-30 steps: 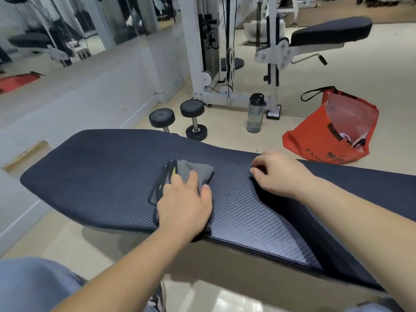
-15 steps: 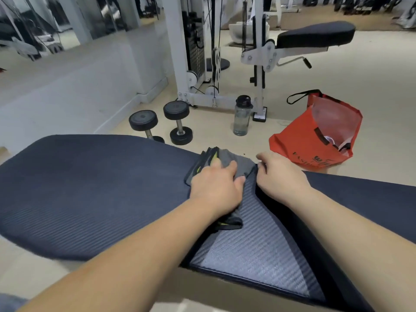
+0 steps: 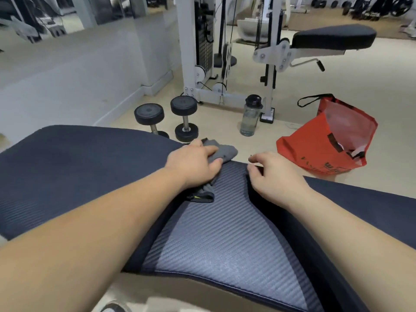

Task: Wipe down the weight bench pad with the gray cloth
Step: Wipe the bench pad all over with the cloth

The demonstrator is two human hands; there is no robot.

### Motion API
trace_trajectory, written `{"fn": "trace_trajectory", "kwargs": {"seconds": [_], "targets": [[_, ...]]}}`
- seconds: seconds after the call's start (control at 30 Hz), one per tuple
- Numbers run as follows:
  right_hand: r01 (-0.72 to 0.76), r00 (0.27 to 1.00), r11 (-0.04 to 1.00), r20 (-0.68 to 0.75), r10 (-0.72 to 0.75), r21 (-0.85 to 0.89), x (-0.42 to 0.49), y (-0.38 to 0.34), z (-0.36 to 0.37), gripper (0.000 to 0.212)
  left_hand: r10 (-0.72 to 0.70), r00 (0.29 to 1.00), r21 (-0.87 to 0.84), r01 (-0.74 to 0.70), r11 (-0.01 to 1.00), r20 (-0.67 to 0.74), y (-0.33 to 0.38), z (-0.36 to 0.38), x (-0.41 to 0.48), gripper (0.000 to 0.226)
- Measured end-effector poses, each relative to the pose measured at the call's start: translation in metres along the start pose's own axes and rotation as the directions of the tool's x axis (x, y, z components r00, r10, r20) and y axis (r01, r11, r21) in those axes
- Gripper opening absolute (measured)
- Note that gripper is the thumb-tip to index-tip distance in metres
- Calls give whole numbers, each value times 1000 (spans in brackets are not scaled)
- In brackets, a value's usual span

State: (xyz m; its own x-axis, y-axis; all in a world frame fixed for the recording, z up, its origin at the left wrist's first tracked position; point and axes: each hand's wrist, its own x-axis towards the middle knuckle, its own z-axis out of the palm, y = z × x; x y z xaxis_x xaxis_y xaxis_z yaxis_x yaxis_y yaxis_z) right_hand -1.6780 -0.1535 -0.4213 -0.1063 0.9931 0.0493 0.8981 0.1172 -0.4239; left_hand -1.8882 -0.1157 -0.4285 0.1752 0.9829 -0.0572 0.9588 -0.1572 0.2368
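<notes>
The weight bench pad (image 3: pixel 85 181) is dark navy with a ribbed, lighter middle panel (image 3: pixel 225 233), and it spans the lower view. The gray cloth (image 3: pixel 226 152) lies bunched at the pad's far edge, and one end with a yellow-green mark trails out at my wrist. My left hand (image 3: pixel 193 164) presses palm-down on the cloth, fingers stretched toward the far edge. My right hand (image 3: pixel 274 179) rests on the pad just right of the cloth, at the seam near the far edge, its fingers loosely bent and holding nothing.
On the floor beyond the bench stand two black dumbbells (image 3: pixel 166 119), a clear water bottle (image 3: pixel 250 115) and an open red bag (image 3: pixel 331 140). A white cable machine (image 3: pixel 202 64) with a black padded seat (image 3: pixel 335 37) stands further back. A low white wall runs along the left.
My left hand has slid the cloth across the pad, from its near middle to the far edge, beside my right hand. The view has shifted right; my right hand has stayed at the seam.
</notes>
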Motion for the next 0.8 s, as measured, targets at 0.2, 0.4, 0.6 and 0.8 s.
{"fn": "trace_trajectory", "kwargs": {"seconds": [0.2,0.4,0.6,0.8], "targets": [[126,986,990,122,-118,-62,-3,-53,10,33,-371,925,9,373,928,-85,-93,-11,-36,51],[148,982,987,131,-139,-63,-15,-74,13,31,-148,981,54,156,986,-126,-31,7,-124,52],[197,966,979,178,-185,-57,-21,-101,26,29,97,988,-24,-101,995,-118,-98,-5,-181,49],[299,937,954,202,-287,-33,-18,-125,37,30,-581,754,-66,592,803,-306,-114,0,-188,47]]}}
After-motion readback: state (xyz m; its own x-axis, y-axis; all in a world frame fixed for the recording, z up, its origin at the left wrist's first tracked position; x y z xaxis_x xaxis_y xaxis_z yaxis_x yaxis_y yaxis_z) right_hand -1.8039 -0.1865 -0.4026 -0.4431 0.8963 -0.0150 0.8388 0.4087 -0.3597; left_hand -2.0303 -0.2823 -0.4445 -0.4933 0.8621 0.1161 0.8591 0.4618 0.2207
